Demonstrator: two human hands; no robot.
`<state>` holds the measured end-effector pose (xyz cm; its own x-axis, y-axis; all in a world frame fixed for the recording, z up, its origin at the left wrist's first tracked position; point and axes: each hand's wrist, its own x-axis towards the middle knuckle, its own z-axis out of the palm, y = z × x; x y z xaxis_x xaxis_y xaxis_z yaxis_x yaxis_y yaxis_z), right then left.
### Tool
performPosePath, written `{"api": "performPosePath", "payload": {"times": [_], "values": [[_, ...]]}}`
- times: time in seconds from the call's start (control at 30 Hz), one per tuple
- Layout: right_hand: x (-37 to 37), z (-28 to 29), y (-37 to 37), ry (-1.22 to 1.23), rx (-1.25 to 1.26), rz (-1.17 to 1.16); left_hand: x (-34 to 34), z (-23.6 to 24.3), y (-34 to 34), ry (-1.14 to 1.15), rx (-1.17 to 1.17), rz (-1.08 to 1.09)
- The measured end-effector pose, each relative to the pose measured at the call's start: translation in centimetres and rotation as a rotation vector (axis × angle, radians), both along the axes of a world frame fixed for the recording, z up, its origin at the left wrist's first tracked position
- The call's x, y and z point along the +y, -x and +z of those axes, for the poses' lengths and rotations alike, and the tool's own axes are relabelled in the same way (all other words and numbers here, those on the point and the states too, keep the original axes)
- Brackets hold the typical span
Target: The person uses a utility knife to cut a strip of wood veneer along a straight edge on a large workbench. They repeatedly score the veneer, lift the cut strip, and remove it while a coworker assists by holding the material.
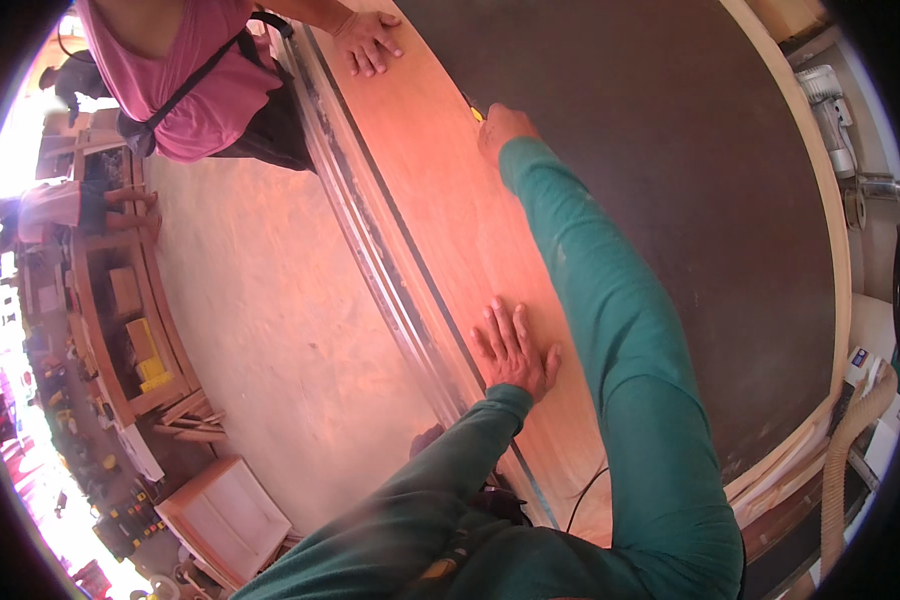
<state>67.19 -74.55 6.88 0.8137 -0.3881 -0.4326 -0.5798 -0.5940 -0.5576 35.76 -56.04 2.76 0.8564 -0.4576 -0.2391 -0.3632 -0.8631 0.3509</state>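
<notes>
My left hand lies flat with fingers spread on a light reddish wood sheet. Stretched far forward, my right hand is closed around a small yellow and dark tool; only its tip shows, so its exact kind is unclear. That tip is at the line where the wood sheet meets a large dark brown panel. At the far end of the sheet, a co-worker's hand rests palm down on the wood.
A metal rail runs along the sheet's left side. The co-worker in a pink top stands at the far left. A wooden shelf unit and an open box stand on the left; a ribbed hose hangs at right.
</notes>
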Motion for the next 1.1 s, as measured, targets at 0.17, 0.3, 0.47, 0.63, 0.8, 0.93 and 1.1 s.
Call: {"api": "performPosePath", "payload": {"times": [0.17,0.3,0.47,0.63,0.8,0.93,1.1], "values": [[0.3,0.8,-1.1,0.055,0.024,0.064,0.1,-0.2,0.1,0.034,-0.011,0.001],[0.0,1.1,-2.0,0.087,0.086,0.117,0.0,-0.1,0.2,-0.004,-0.019,0.005],[-0.4,1.4,-1.6,0.081,0.207,0.137,-0.1,-0.4,0.3,-0.016,-0.036,-0.006],[-0.3,2.0,1.8,0.138,0.288,0.230,-0.2,-0.3,0.4,0.006,-0.098,-0.012],[-0.2,2.1,9.9,0.136,0.287,0.229,-0.3,-0.6,0.5,-0.040,-0.127,-0.026],[-0.2,2.7,17.6,0.112,0.313,0.233,-0.3,-1.1,0.9,-0.027,-0.189,-0.011],[0.1,3.3,27.4,0.109,0.354,0.263,-0.5,-0.5,1.0,-0.073,-0.199,0.013]]}}
